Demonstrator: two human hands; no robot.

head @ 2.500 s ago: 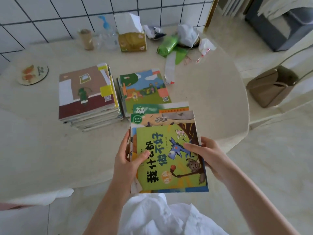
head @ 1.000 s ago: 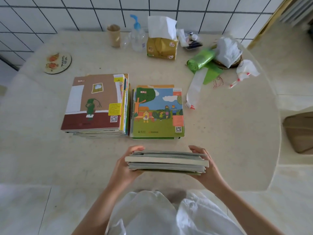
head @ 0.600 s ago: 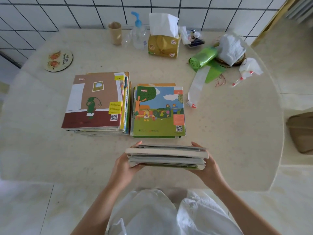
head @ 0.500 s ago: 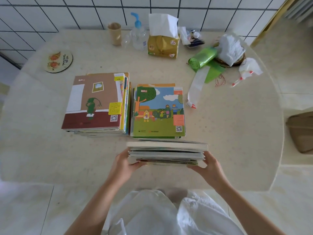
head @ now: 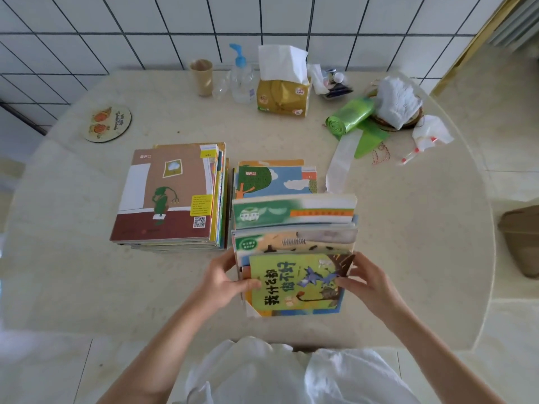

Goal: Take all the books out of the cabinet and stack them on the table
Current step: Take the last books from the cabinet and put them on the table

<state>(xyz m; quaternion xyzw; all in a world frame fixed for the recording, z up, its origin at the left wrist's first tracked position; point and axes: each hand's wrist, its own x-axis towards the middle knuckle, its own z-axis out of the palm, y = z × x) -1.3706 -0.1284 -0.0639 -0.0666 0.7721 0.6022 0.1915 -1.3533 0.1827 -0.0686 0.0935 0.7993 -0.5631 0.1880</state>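
Your left hand and right hand clasp the two sides of a fanned bundle of picture books, thumbs curled over the green top cover, holding it over the near edge of the pale table. Beyond it, the bundle overlaps the near part of a low book pile, with a taller stack just left. A tissue pack stands at the far edge by the tiled wall.
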